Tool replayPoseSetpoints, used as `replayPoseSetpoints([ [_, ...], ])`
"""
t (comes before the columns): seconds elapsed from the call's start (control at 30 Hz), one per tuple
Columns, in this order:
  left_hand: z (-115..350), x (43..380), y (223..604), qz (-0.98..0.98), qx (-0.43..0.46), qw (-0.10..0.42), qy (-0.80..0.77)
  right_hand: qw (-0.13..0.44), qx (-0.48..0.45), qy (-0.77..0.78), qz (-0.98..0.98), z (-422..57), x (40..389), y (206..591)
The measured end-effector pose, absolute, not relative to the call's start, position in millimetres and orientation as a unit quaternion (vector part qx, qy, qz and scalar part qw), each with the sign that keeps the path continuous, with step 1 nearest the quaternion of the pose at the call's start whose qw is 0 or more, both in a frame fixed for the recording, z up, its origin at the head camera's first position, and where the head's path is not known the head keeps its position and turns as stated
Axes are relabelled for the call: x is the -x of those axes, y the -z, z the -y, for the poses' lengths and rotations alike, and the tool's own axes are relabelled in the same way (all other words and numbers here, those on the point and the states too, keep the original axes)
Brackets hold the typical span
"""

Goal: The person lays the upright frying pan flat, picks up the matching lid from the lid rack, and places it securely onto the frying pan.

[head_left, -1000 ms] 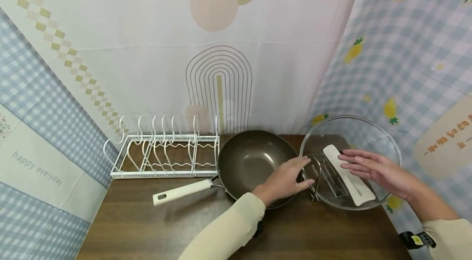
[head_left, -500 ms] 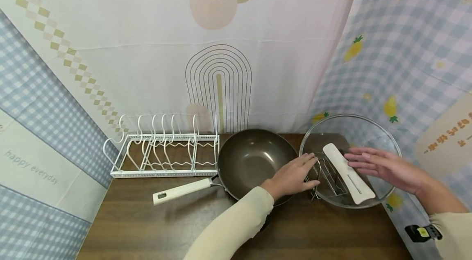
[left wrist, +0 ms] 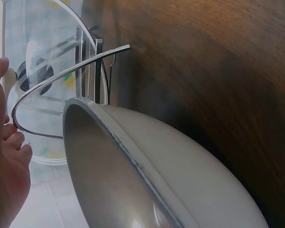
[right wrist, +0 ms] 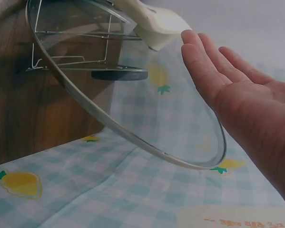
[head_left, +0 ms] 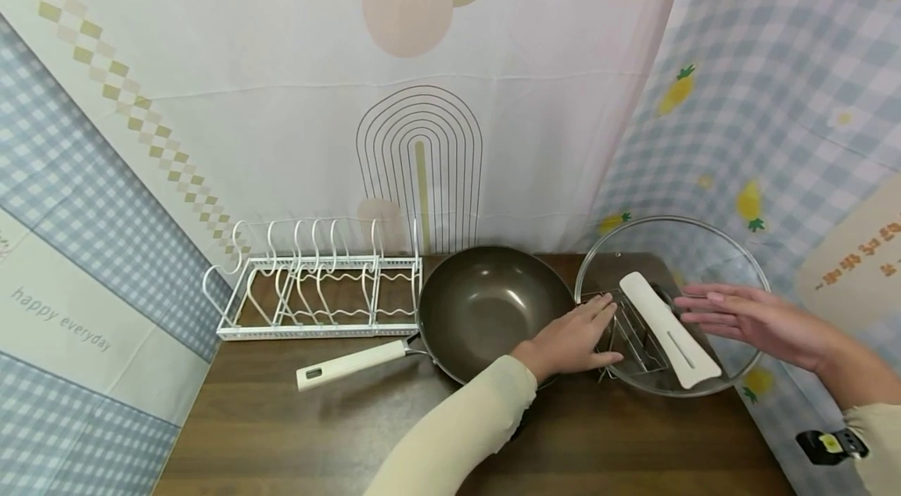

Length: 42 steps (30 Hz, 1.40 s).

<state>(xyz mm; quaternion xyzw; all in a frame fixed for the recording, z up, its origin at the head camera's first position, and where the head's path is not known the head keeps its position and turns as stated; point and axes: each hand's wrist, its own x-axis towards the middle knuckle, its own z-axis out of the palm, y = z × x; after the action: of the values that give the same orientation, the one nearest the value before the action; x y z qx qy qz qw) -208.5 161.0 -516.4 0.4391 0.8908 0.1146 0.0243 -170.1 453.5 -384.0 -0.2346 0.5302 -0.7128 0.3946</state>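
A large glass lid [head_left: 725, 265] with a long white handle [head_left: 665, 330] leans in a small metal wire stand [head_left: 644, 367] at the table's right. Beside the handle hovers my right hand [head_left: 767, 324], fingers straight and together, holding nothing; in the right wrist view its fingertips are near the lid handle [right wrist: 166, 31]. My left hand [head_left: 576, 338] reaches over the right edge of a dark wok [head_left: 479, 312]. Its fingers are loosely extended beside the stand's wire loop [left wrist: 61, 73]; whether they touch it, I cannot tell. The wok's cream handle [head_left: 352, 365] points left.
A white wire rack [head_left: 324, 333] with upright curved dividers stands left of the wok, along the back wall. Patterned cloth [head_left: 535, 152] covers the walls on all three sides. Brown wooden table [head_left: 281, 441] extends in front of the wok.
Both hands have shifted a little to the right. The wok, lid, stand and rack stay in place apart from a slight camera shift.
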Motion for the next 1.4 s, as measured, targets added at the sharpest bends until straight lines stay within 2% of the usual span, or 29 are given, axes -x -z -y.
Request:
replayPoseSetpoints([
  [0.4, -163.4, 210.2, 516.1, -0.889, -0.439, 0.034, -0.128, 0.410, 0.218, 0.701, -0.541, -460.5, 169.6, 382.3],
  [0.8, -160.2, 212.8, 515.1, -0.889, -0.439, 0.032, -0.128, 0.414, 0.140, 0.635, -0.637, -463.7, 170.8, 389.1],
  [1.03, -163.4, 213.5, 519.3, -0.886, -0.445, 0.023, -0.127, 0.399, 0.092, 0.537, -0.738, -467.2, 174.1, 396.5],
  [1.4, -164.8, 215.7, 524.3, -0.887, -0.445, 0.011, -0.123, 0.407, 0.039, 0.496, -0.766, -457.4, 174.5, 412.8],
])
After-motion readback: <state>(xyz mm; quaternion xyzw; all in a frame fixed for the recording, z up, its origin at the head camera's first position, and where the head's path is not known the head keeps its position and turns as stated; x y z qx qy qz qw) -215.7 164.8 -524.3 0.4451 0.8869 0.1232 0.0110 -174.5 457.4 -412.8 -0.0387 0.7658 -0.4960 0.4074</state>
